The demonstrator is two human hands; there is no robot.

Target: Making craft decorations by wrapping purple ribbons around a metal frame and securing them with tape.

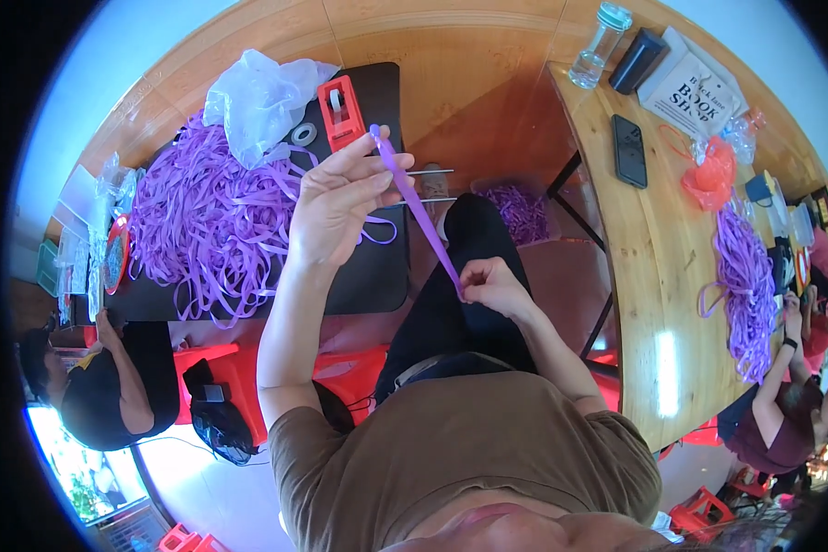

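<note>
Gripping a long purple elastic strip (420,216), left hand (336,202) and right hand (492,285) stretch it near a white rectangular package (692,87) and a red tape dispenser (341,112).

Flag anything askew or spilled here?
Nothing damaged. The purple strip is taut between left hand and right hand. The strip pile sprawls loosely, some ends hanging over the black table edge.

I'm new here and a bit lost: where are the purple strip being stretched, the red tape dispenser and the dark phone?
purple strip (423,216), head view, middle of its taut length.
red tape dispenser (342,112), head view, its red body.
dark phone (629,150), head view, centre of its screen.
</note>
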